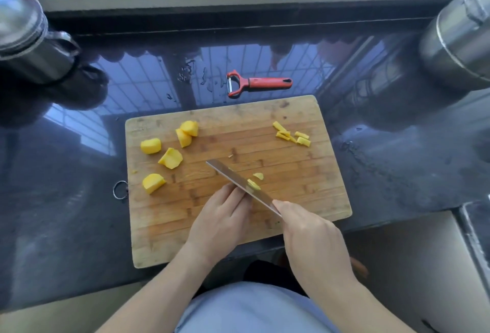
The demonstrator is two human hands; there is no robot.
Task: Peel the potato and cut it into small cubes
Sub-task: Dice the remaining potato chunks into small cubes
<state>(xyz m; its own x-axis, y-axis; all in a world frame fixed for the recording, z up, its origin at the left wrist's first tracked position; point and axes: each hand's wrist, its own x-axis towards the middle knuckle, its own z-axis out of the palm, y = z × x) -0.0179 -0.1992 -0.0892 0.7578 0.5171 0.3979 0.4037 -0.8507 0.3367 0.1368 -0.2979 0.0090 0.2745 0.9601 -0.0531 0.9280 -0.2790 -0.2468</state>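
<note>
Potato piece under knife, touching L hand fingertips.

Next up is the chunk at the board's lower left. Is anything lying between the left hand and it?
Nothing visible. The left hand rests by the knife, and only bare board lies between it and that chunk. The other chunks sit farther back, off that path.
</note>
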